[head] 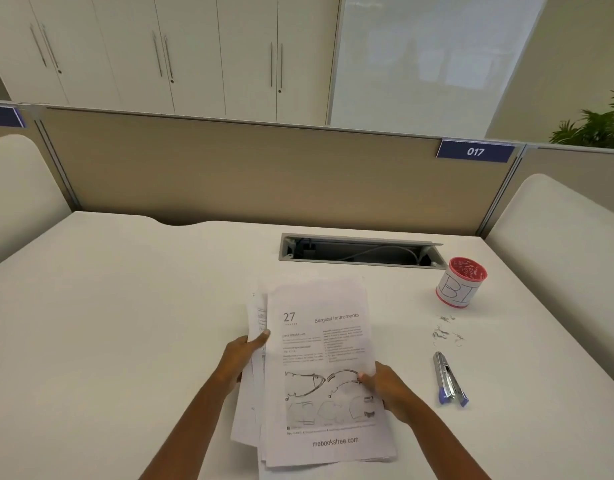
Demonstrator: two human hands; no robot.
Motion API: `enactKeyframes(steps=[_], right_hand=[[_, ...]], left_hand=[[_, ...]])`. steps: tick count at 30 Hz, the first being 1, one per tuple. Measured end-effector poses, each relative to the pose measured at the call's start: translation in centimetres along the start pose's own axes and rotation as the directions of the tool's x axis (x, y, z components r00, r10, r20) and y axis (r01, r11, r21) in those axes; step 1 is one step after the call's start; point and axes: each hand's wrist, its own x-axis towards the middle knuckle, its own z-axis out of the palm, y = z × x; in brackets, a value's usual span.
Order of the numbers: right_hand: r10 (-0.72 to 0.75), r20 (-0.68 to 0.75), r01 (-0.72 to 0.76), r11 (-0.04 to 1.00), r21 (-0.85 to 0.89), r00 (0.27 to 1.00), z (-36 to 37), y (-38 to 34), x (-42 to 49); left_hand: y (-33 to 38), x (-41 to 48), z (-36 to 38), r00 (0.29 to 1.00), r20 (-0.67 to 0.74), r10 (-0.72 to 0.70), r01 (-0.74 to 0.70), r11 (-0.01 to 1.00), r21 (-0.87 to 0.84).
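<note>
A loose stack of printed pages (pixel 319 344) lies on the white desk (pixel 125 323), its top sheet headed "27 Surgical Instruments". My left hand (pixel 241 358) grips the stack's left edge, thumb on top of the paper. My right hand (pixel 388 386) holds the right edge of the top sheet, thumb pressed onto the drawing. Sheets underneath stick out unevenly to the left and at the bottom.
A metal stapler with blue ends (pixel 449 381) lies right of the stack. Several loose staples (pixel 445 332) are scattered above it. A red cup with a paper label (pixel 461 284) stands further back, next to an open cable tray (pixel 361 252). A beige partition backs the desk.
</note>
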Motion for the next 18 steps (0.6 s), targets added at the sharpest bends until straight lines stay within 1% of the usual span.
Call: enactKeyframes(steps=[3,5,8,10,12,14,15,16,18], right_hand=[[-0.022,0.019,0.023,0.999,-0.025,1.000,0.6,-0.2,-0.3],[-0.052,0.015,0.052,0.998,0.018,0.999,0.8,-0.3,-0.4],[-0.145,-0.067,0.154,0.976,0.153,0.987,0.3,-0.4,-0.3],[-0.240,-0.112,0.262,0.924,0.277,0.964,-0.5,-1.1,-0.3],[-0.341,-0.077,0.342,0.845,0.411,0.937,-1.6,-2.0,-0.2],[-0.436,-0.045,0.405,0.787,0.466,0.899,-2.2,-3.1,-0.2],[-0.451,-0.082,0.436,0.776,0.457,0.889,-2.3,-3.7,-0.4],[-0.453,-0.151,0.469,0.761,0.448,0.879,-2.3,-4.4,-0.8],[-0.438,-0.308,0.533,0.739,0.411,0.845,-2.0,-5.6,-1.1]], left_hand=[[-0.6,-0.2,0.9,0.998,0.045,0.054,-0.059,0.990,0.126],[-0.4,-0.6,1.3,0.994,0.033,0.100,-0.103,0.986,0.128],[1.2,-1.2,1.3,0.977,0.060,0.205,-0.208,0.976,0.065],[2.9,-1.8,1.1,0.945,0.144,0.293,-0.290,0.956,-0.045],[4.9,-2.3,1.0,0.894,0.239,0.380,-0.364,0.925,-0.111],[6.7,-2.9,1.2,0.848,0.288,0.445,-0.434,0.895,-0.108],[7.4,-3.0,1.4,0.826,0.295,0.480,-0.470,0.876,-0.108],[8.0,-3.1,1.7,0.812,0.287,0.508,-0.499,0.860,-0.107],[8.7,-2.8,2.2,0.809,0.247,0.534,-0.525,0.844,-0.106]])
